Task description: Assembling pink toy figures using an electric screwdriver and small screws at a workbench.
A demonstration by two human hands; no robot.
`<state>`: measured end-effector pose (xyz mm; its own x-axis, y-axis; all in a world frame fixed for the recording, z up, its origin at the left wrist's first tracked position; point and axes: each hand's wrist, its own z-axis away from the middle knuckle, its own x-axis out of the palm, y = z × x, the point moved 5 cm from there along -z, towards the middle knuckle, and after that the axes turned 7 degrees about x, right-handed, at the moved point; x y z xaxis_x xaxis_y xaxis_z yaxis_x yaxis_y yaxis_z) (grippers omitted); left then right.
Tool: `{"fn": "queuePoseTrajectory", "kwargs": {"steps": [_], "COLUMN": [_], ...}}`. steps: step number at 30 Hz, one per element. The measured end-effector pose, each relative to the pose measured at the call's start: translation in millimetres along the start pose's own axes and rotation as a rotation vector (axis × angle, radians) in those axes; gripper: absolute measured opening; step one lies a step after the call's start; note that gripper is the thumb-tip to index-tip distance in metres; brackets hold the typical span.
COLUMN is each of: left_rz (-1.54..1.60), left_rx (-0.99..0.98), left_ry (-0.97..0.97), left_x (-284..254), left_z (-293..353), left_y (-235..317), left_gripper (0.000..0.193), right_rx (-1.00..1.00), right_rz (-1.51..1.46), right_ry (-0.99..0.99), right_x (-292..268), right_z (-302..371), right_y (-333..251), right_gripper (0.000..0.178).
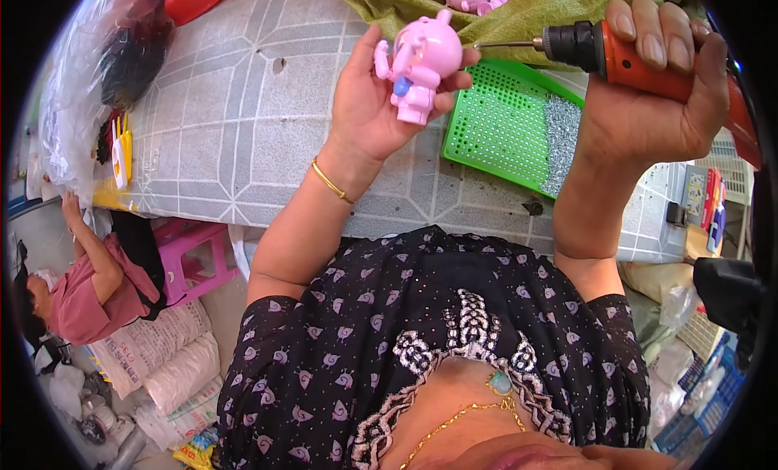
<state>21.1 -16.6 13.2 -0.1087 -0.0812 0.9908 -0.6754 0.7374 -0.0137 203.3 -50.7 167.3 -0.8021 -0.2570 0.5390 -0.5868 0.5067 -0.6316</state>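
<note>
Pink toy figure (pixel 438 53) in your left fingers (pixel 460 81), orange power screwdriver (pixel 644 69) in your right fingers (pixel 647 23)

Your left fingers cradle the toy figure against the palm. Your right fingers wrap firmly around the screwdriver, its bit (pixel 510 44) ending just beside the toy; whether they touch is unclear. Between and beneath your fingers, a green tray (pixel 501 117) of small silver pieces (pixel 562 134) lies on the bench (pixel 279 113).

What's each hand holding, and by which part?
Left hand: pink toy figure, from behind, fingertips around its side. Right hand: power screwdriver, by its orange handle.
</note>
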Motion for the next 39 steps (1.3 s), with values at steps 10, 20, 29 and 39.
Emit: {"fn": "queuePoseTrajectory", "kwargs": {"steps": [10,20,29,39], "left_rz": [-0.384,-0.432,-0.481,-0.491], "left_rx": [0.058,-0.101,-0.077,0.134], "left_ry": [0.15,-0.006,0.089,0.152], "left_x": [9,7,14,16], "left_z": [2,4,7,8], "left_y": [-17,-29,-30,-21], "left_gripper": [0.065,0.062,0.065,0.062], "right_rx": [0.028,0.049,0.083,0.105], "right_rz": [-0.054,-0.074,-0.1,-0.112], "right_ry": [0.033,-0.005,-0.007,0.005], "right_x": [-8,-1,-3,1], "right_z": [-2,-1,-2,0], "right_y": [-2,8,11,7], "right_gripper": [0.012,0.012,0.012,0.011]}}
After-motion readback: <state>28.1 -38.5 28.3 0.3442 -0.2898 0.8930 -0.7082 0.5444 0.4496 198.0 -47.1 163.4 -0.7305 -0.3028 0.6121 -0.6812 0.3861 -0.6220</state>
